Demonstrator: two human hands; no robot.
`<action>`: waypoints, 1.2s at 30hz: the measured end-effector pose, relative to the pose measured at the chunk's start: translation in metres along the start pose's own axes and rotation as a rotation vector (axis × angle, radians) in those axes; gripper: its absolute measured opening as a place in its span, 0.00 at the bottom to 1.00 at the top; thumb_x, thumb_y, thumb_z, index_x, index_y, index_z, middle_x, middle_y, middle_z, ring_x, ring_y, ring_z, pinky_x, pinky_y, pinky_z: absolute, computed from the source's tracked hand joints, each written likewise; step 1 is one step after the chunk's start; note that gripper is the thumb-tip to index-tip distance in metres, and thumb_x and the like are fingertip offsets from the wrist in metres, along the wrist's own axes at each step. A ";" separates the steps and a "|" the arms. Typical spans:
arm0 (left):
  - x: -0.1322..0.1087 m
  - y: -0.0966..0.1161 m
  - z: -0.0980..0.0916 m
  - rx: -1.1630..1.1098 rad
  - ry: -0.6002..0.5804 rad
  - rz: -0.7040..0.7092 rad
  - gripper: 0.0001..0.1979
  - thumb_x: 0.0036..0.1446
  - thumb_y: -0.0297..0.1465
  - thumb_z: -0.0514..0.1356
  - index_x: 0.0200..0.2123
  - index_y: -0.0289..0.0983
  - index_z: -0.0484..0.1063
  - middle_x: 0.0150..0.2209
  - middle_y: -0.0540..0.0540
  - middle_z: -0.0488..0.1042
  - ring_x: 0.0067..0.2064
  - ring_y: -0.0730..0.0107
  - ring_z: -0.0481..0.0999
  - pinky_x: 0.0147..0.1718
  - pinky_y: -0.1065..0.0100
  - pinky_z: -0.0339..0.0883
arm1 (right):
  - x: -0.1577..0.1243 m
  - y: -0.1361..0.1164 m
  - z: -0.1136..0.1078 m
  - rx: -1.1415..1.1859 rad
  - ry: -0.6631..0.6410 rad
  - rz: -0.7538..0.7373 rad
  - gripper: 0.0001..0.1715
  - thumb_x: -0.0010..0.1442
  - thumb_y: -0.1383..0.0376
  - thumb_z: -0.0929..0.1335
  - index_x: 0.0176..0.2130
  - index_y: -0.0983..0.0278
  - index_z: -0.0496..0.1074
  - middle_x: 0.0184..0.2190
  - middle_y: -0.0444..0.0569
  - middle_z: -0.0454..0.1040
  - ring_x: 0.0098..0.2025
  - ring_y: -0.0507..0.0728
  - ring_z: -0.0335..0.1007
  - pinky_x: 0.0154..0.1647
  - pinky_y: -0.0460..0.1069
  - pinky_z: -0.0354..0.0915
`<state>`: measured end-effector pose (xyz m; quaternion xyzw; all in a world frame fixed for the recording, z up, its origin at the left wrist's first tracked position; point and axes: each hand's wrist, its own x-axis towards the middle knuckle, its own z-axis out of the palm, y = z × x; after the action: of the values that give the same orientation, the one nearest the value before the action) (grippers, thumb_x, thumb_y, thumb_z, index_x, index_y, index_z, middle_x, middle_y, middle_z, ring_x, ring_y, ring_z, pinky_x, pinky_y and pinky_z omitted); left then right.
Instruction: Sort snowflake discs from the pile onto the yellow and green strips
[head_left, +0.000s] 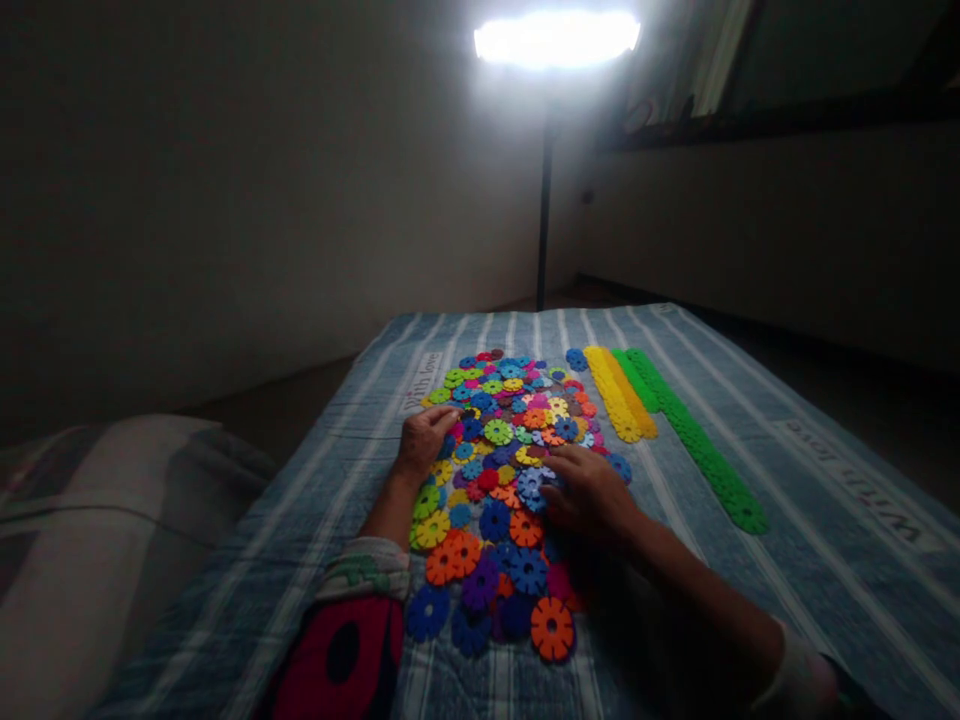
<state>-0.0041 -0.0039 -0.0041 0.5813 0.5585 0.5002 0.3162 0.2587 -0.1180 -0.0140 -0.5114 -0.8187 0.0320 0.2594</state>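
Note:
A loose heap of flat, notched plastic discs (497, 432) in many colours lies on a blue striped cloth (330, 470). At the heap's left edge is my left hand (426, 438), its fingers drawn together at the tips; whatever they may hold is too small to make out. My right hand (592, 492) reaches over the right side of the heap, thumb and forefinger apart, close to a pale blue disc (534, 485). Near its fingertips lies a brown disc (537, 452). An orange disc (552, 628) lies at the near end of the heap.
Overlapping discs form a yellow row (613, 395), an orange-yellow row (634, 400) and green rows (705, 450) right of the heap. A blue disc (576, 358) lies beside them. A bright lamp (556, 40) stands behind. Light-coloured bedding (112, 510) is at left.

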 end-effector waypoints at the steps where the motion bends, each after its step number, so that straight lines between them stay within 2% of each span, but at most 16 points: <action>1: 0.000 -0.001 0.000 -0.002 -0.001 -0.003 0.19 0.41 0.47 0.66 0.30 0.38 0.81 0.36 0.43 0.82 0.44 0.55 0.79 0.51 0.58 0.68 | 0.007 -0.007 0.004 -0.018 -0.034 0.018 0.16 0.60 0.62 0.71 0.49 0.63 0.74 0.46 0.57 0.76 0.49 0.62 0.71 0.50 0.56 0.67; 4: 0.001 -0.004 -0.001 -0.007 -0.007 -0.012 0.19 0.41 0.47 0.66 0.31 0.38 0.81 0.36 0.44 0.83 0.44 0.55 0.79 0.51 0.58 0.68 | 0.018 -0.031 0.015 -0.054 -0.100 -0.001 0.19 0.60 0.57 0.72 0.49 0.61 0.74 0.48 0.56 0.75 0.52 0.63 0.68 0.53 0.58 0.65; 8: 0.000 -0.003 -0.002 -0.028 -0.021 -0.022 0.18 0.43 0.46 0.66 0.32 0.37 0.82 0.36 0.43 0.82 0.44 0.55 0.79 0.50 0.58 0.68 | 0.016 -0.053 0.025 0.019 -0.130 -0.141 0.22 0.58 0.56 0.73 0.51 0.58 0.73 0.48 0.52 0.75 0.52 0.62 0.69 0.51 0.56 0.65; 10: -0.001 -0.001 -0.002 -0.033 -0.021 -0.024 0.18 0.43 0.45 0.66 0.31 0.38 0.81 0.36 0.43 0.82 0.44 0.56 0.79 0.50 0.59 0.68 | 0.020 -0.052 0.025 0.048 -0.142 -0.169 0.18 0.60 0.57 0.73 0.49 0.58 0.74 0.45 0.50 0.76 0.48 0.60 0.70 0.47 0.53 0.65; 13: -0.002 0.001 -0.002 -0.041 -0.017 -0.037 0.17 0.44 0.46 0.65 0.30 0.38 0.81 0.37 0.43 0.82 0.45 0.55 0.78 0.50 0.58 0.69 | 0.040 -0.034 0.019 -0.012 -0.138 -0.107 0.07 0.63 0.61 0.69 0.41 0.60 0.76 0.40 0.51 0.76 0.44 0.58 0.71 0.44 0.51 0.64; 15: -0.002 -0.001 -0.002 -0.049 -0.012 -0.042 0.17 0.44 0.46 0.65 0.29 0.39 0.81 0.37 0.43 0.82 0.45 0.55 0.79 0.50 0.57 0.69 | 0.058 -0.016 0.015 -0.100 -0.124 -0.012 0.08 0.64 0.61 0.68 0.38 0.62 0.76 0.40 0.53 0.76 0.44 0.59 0.70 0.44 0.52 0.63; 19: 0.000 -0.008 -0.001 -0.053 -0.012 -0.042 0.17 0.44 0.46 0.66 0.30 0.38 0.82 0.36 0.43 0.82 0.44 0.55 0.79 0.49 0.57 0.69 | 0.079 0.004 0.015 -0.213 -0.133 0.124 0.11 0.64 0.59 0.67 0.41 0.63 0.75 0.41 0.55 0.75 0.44 0.60 0.69 0.43 0.52 0.62; 21: 0.001 -0.011 -0.002 -0.056 -0.013 -0.048 0.18 0.43 0.46 0.66 0.31 0.38 0.82 0.36 0.43 0.82 0.44 0.55 0.79 0.49 0.57 0.69 | 0.076 0.000 0.019 -0.223 -0.144 0.093 0.11 0.63 0.58 0.68 0.42 0.62 0.74 0.42 0.53 0.75 0.44 0.59 0.69 0.43 0.51 0.62; 24: 0.002 -0.012 -0.001 -0.057 -0.013 -0.050 0.19 0.42 0.47 0.66 0.31 0.38 0.82 0.36 0.43 0.82 0.44 0.54 0.79 0.49 0.57 0.69 | 0.062 -0.019 0.024 -0.204 -0.168 0.005 0.11 0.62 0.58 0.69 0.43 0.60 0.74 0.42 0.52 0.76 0.46 0.60 0.69 0.42 0.51 0.62; 28: 0.000 -0.010 -0.001 -0.059 -0.015 -0.047 0.16 0.45 0.44 0.65 0.31 0.38 0.82 0.37 0.43 0.82 0.43 0.56 0.79 0.48 0.59 0.69 | 0.061 -0.039 0.016 -0.165 -0.293 -0.067 0.10 0.65 0.59 0.66 0.37 0.60 0.76 0.35 0.50 0.77 0.37 0.57 0.71 0.33 0.48 0.59; 31: -0.001 -0.008 -0.001 -0.042 -0.012 -0.034 0.14 0.46 0.41 0.63 0.30 0.39 0.81 0.35 0.43 0.82 0.42 0.57 0.79 0.47 0.60 0.69 | 0.090 -0.037 0.009 -0.172 -0.270 -0.066 0.15 0.68 0.63 0.62 0.36 0.61 0.77 0.35 0.51 0.77 0.34 0.55 0.70 0.31 0.48 0.58; 36: -0.003 -0.008 -0.002 -0.044 -0.019 -0.047 0.14 0.46 0.41 0.63 0.31 0.38 0.81 0.35 0.44 0.82 0.42 0.57 0.79 0.47 0.59 0.70 | 0.158 -0.016 0.020 -0.211 -0.188 0.019 0.17 0.67 0.70 0.60 0.37 0.66 0.77 0.39 0.54 0.77 0.40 0.56 0.70 0.36 0.48 0.61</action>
<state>-0.0082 -0.0055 -0.0119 0.5655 0.5579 0.4994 0.3459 0.1825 0.0139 0.0360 -0.5384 -0.8332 -0.0040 0.1260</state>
